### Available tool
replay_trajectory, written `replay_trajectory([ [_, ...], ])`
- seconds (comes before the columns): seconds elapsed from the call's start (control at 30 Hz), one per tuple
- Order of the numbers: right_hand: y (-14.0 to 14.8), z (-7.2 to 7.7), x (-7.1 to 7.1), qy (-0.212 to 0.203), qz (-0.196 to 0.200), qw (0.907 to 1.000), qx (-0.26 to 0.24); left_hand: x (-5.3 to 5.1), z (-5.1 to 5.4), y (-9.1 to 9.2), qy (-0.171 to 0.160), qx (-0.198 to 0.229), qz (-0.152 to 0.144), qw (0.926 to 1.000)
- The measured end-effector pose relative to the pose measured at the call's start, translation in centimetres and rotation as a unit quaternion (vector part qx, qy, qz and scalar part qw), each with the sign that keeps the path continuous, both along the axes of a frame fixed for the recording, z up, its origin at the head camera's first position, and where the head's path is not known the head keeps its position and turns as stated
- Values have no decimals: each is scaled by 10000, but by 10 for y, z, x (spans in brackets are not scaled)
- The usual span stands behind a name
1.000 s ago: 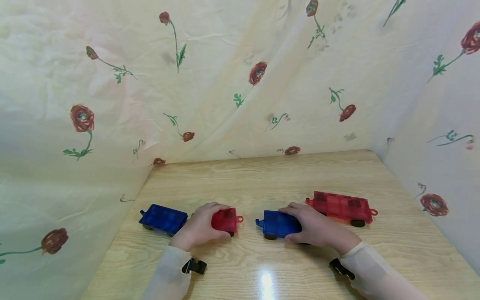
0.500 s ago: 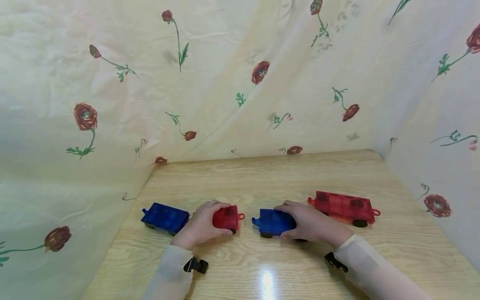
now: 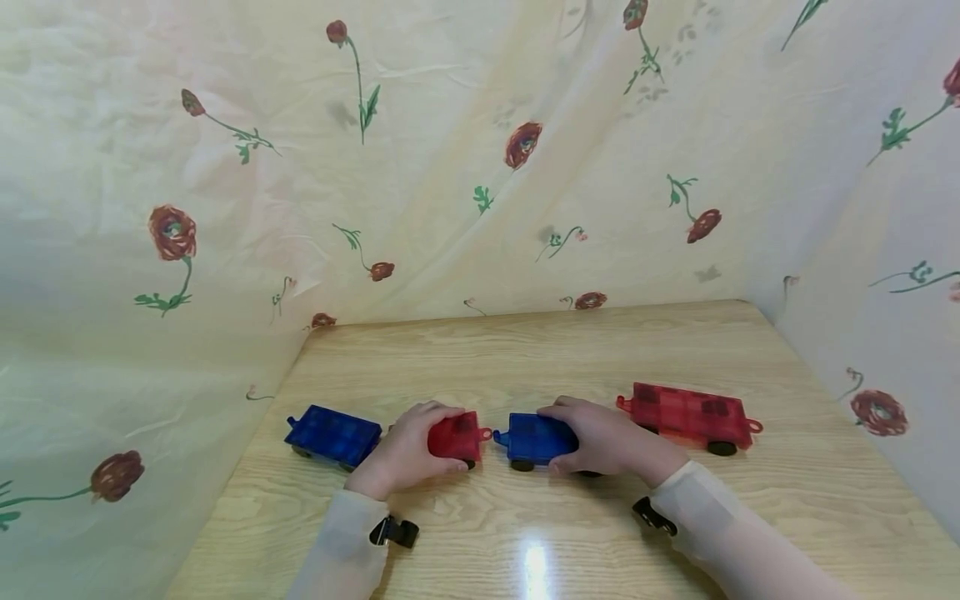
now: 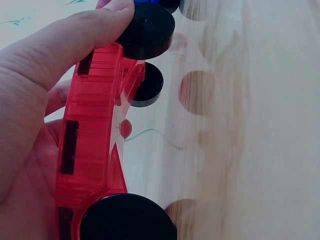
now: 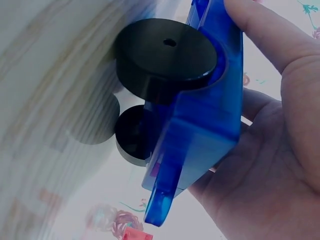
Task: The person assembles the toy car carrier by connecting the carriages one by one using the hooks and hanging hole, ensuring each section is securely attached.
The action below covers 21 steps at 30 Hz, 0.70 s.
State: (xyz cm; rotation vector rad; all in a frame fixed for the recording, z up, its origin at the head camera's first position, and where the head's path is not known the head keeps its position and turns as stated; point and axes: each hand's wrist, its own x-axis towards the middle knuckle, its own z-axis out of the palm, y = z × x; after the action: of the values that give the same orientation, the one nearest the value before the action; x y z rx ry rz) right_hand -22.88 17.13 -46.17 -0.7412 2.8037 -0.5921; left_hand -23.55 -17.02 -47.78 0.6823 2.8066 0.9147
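Observation:
My left hand (image 3: 407,450) grips a red toy wagon (image 3: 453,435) by its long sides, with fingers behind and thumb in front. In the left wrist view, that red see-through wagon (image 4: 92,135) has black wheels close to the tabletop. My right hand (image 3: 603,442) holds a blue toy wagon (image 3: 531,437) the same way; its blue body (image 5: 205,120) and black wheels show in the right wrist view. The blue wagon's hook (image 3: 499,437) is at the red wagon's ring (image 3: 485,434); whether they touch, I cannot tell. Hands cover part of both wagons.
Another blue wagon (image 3: 333,434) stands at the left, its right end close to my left hand. Behind my right forearm is a longer-looking red wagon (image 3: 688,414). Flower-patterned cloth (image 3: 420,167) rises behind and beside the wooden tabletop (image 3: 525,354).
My right hand has slid the blue wagon left, narrowing the gap to the red wagon's ring. The left hand keeps its grip on the red wagon and has hardly moved.

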Motion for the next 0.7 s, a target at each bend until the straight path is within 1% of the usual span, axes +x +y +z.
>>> replay_trajectory([
  [0.1, -1, 0, 0, 1, -36, 10000, 34, 0, 1, 0, -65, 43, 27, 10000],
  [0.3, -2, 1, 1, 17, 34, 10000, -47, 1, 2, 1, -131, 160, 51, 9998],
  [0.53, -5, -2, 3, 91, 70, 9999, -107, 1, 1, 4, -22, 402, 1, 9992],
  [0.7, -8, -5, 3, 130, 53, 9998, -170, 3, 2, 5, 43, 463, -11, 9989],
])
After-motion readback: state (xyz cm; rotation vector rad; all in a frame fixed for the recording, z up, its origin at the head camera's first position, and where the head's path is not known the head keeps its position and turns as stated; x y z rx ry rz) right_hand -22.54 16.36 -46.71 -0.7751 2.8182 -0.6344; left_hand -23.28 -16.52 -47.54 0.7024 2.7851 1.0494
